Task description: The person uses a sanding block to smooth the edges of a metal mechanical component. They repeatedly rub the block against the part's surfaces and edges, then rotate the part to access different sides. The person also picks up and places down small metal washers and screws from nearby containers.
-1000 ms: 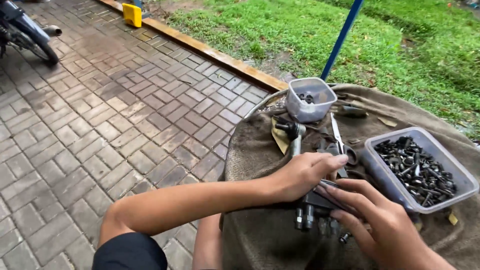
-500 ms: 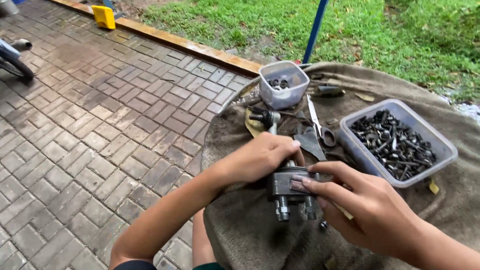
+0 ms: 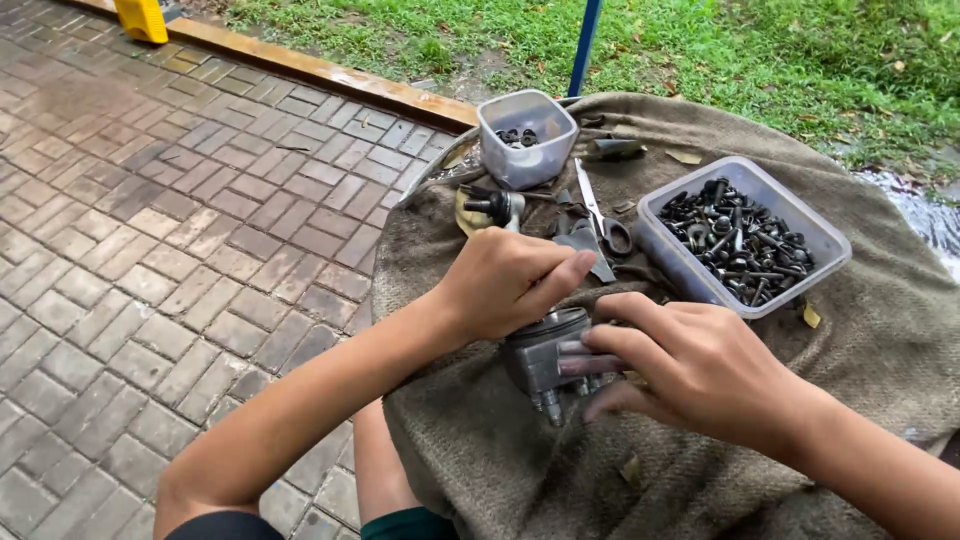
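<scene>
While my left hand [image 3: 505, 280] curls over the top of the grey metal part [image 3: 545, 360] on the sackcloth [image 3: 880, 360], my right hand [image 3: 690, 365] pinches a short metal pin [image 3: 590, 364] at its side.

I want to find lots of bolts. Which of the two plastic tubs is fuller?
The wide rectangular tub on the right, heaped with dark bolts and nuts. The small square tub at the back holds only a few little dark pieces.
</scene>
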